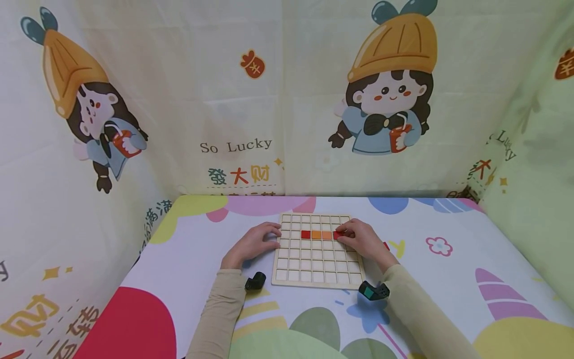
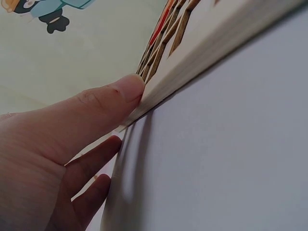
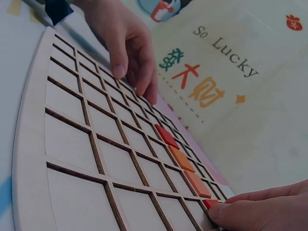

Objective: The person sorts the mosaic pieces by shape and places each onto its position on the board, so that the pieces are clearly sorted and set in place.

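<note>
A square wooden grid board (image 1: pixel 317 285) lies on the table, its cells framed by thin wooden strips. In one row sit a red tile (image 1: pixel 306 234), an orange tile (image 1: pixel 316 235) and another orange tile (image 1: pixel 327 235) side by side. At the right end of that row, my right hand (image 1: pixel 360 239) pinches a second red tile (image 3: pixel 209 203) with thumb and fingertips, partly covering it. My left hand (image 1: pixel 254 243) rests at the board's left edge. Its thumb (image 2: pixel 126 89) touches the rim, and the other fingers extend loosely along the side.
A further red piece (image 1: pixel 386 246) shows beside the right wrist, mostly hidden by it. Dark wrist cameras sit at the left cuff (image 1: pixel 256 281) and right cuff (image 1: pixel 373 290). A patterned cloth (image 1: pixel 448 289) covers the table, and a printed curtain (image 1: pixel 314 169) stands behind it.
</note>
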Available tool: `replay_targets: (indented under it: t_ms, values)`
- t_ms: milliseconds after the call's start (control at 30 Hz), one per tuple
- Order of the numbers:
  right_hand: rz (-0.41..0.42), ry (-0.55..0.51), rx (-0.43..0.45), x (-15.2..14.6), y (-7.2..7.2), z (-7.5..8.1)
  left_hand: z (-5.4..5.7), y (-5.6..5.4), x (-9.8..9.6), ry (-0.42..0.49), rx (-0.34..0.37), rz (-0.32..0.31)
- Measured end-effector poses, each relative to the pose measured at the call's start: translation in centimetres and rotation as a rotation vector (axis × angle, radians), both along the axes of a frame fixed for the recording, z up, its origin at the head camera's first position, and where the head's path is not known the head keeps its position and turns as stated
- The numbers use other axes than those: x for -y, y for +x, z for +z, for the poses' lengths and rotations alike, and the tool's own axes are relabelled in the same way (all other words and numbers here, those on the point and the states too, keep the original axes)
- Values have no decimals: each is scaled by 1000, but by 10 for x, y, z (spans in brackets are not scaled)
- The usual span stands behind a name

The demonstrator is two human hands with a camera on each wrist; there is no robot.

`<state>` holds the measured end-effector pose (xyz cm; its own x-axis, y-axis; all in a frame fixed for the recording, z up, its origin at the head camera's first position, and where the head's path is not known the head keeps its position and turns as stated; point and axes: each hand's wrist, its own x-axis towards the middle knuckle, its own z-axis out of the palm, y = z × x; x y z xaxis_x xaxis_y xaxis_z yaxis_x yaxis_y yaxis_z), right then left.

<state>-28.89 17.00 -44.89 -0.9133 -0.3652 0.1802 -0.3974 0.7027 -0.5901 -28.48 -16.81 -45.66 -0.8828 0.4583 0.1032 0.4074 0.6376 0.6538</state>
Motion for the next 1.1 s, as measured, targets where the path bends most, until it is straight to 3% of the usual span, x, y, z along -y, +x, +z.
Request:
replay_targets:
  t_ms: [1100]
  values:
    - [-18, 14, 20, 3, 0, -3, 0, -1, 0, -12, -2, 4]
